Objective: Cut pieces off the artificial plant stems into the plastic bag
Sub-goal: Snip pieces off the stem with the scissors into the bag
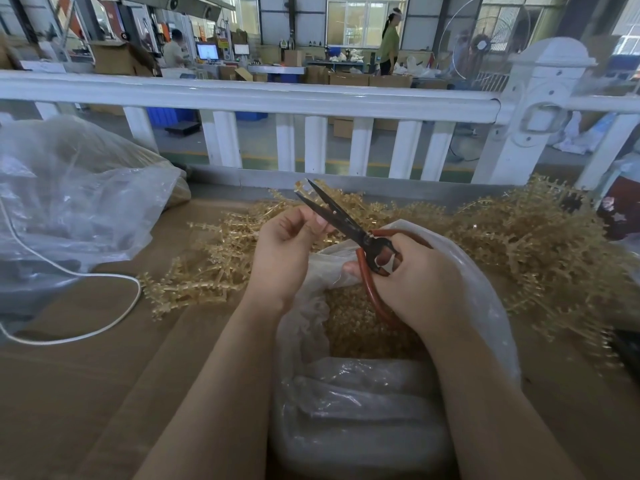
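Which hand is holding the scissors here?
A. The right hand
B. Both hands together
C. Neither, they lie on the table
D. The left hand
A: the right hand has its fingers through the red handles of the scissors, while the left hand pinches a stem.

the artificial plant stems (519, 237) are a pale straw gold, and the cut pieces (360, 327) inside the clear, milky plastic bag (485, 306) share that tone. the scissors (349, 226) have dull black blades and reddish-brown loop handles. the desk (104, 375) is plain cardboard brown, crossed by a white cord (104, 277), with a white railing (242, 95) behind.
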`<move>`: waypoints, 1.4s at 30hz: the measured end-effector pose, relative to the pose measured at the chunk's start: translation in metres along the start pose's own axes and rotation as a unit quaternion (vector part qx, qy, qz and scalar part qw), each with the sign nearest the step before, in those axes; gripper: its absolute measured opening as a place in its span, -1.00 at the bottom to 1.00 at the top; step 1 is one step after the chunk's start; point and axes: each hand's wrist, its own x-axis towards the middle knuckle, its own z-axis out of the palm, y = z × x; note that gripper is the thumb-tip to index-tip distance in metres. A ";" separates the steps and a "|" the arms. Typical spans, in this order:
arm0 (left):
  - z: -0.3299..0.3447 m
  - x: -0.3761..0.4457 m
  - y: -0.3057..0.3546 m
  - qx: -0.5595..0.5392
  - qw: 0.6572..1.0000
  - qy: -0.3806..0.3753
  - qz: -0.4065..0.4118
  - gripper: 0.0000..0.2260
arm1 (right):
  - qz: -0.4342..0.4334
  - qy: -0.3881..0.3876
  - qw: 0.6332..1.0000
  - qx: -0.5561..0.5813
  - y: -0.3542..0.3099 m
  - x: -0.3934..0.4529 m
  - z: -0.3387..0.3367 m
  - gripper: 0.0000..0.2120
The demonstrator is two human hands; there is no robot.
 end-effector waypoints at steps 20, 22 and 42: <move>-0.002 -0.001 0.002 0.042 0.998 0.018 0.043 -0.83 | -0.018 0.018 0.999 -0.019 -0.003 -0.001 -0.001 -0.45; -0.002 -0.002 0.003 0.041 0.998 0.014 0.044 -0.79 | -0.022 0.020 0.999 -0.023 -0.002 -0.001 -0.001 -0.44; 0.001 -0.003 0.007 0.017 0.999 0.014 0.036 -0.86 | -0.001 0.036 0.999 -0.033 -0.003 -0.001 0.004 -0.35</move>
